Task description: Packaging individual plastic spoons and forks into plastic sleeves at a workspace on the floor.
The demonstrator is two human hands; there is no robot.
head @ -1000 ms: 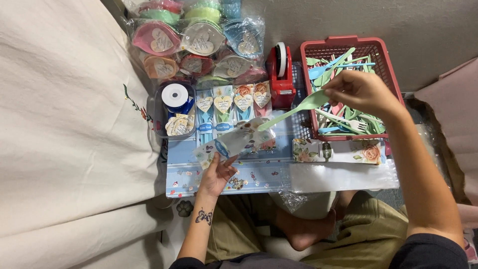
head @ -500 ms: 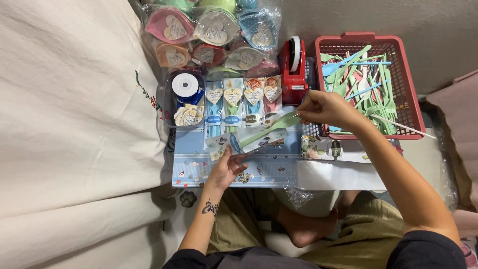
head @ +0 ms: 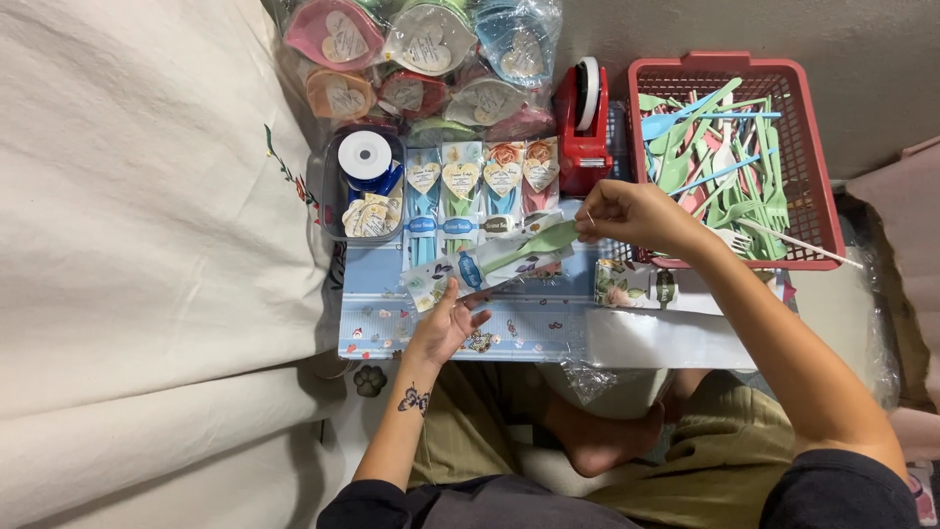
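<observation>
My right hand [head: 632, 216] pinches the handle end of a pale green plastic spoon [head: 534, 245], whose bowl slants down into a clear printed sleeve [head: 460, 274]. My left hand [head: 446, 318] holds that sleeve at its lower end over a small blue patterned table [head: 529, 333]. A red basket [head: 818, 196] full of green, blue and pink plastic cutlery stands just right of my right hand.
A red tape dispenser [head: 585, 122] stands behind the table. Finished cutlery packs with heart tags [head: 480, 186] lie in a row, a ribbon spool tub [head: 364, 176] to their left, bagged heart-shaped boxes [head: 421, 49] behind. White bedding [head: 147, 245] is on the left.
My right hand has come from the red basket toward the left with the green spoon, lowering its bowl into the sleeve that my left hand holds.
</observation>
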